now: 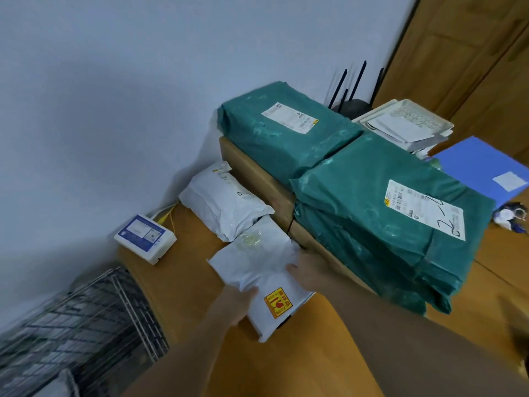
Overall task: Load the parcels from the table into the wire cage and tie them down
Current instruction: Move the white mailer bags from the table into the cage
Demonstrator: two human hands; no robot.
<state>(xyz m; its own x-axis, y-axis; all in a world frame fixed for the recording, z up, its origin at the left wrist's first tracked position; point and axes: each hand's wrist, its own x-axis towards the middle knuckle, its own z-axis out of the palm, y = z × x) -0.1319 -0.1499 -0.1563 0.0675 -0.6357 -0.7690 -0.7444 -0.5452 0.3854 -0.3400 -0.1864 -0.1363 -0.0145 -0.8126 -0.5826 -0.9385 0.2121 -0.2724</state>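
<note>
Gripping white parcel (257,270) between hands (239,303).

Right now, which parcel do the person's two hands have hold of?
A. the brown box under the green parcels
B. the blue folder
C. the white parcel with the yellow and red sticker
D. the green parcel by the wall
C: the left hand and the right hand both grip the white parcel with the yellow and red sticker on the table.

White parcel (266,270) with yellow sticker lies flat on table (183,270); wire cage (86,319), seemingly left, blurred.
</note>
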